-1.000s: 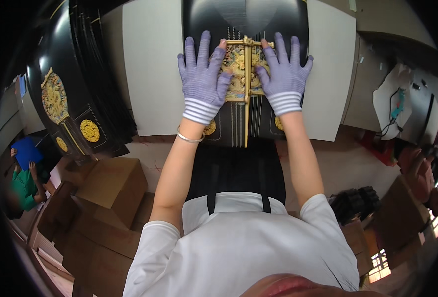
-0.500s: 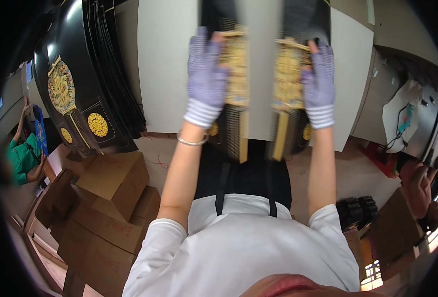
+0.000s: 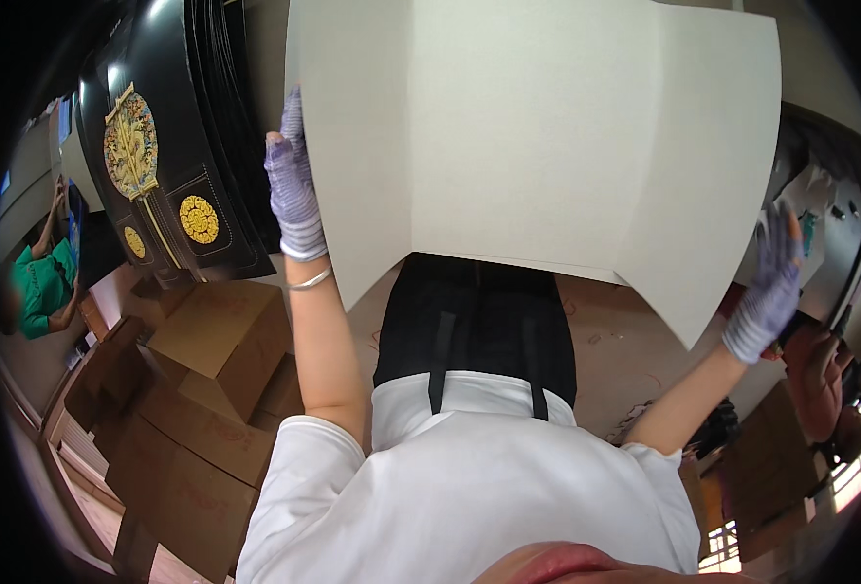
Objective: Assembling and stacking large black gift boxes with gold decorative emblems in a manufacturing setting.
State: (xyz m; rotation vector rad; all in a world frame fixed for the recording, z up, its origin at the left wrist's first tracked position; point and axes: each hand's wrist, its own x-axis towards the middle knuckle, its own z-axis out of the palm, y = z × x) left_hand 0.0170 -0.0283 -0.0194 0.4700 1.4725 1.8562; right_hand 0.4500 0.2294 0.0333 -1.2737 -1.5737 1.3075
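Note:
A large white card sheet (image 3: 532,136) lies in front of me, with creases running down it near both sides. Its left and right side panels flare outward and are bent up along the creases. My left hand (image 3: 297,195), in a lilac knitted glove, rests along the outside of the left panel with fingers stretched upward. Past the right panel, my right hand (image 3: 773,277), gloved alike, is slightly blurred, its fingers extended and holding nothing. Whether it touches the panel's edge I cannot tell. The sheet's underside is hidden.
To the left stands a stack of glossy black printed sheets (image 3: 172,146) with gold emblems. Below it are brown cardboard boxes (image 3: 221,346). A person in green (image 3: 46,282) is at the far left. At right, another work surface (image 3: 844,263) holds tools; a person's arm (image 3: 815,375) shows nearby.
The black-and-gold printed panels that my hands were on have swung outward, and now white faces show. Both hands moved apart, the right one far out and down toward my right.

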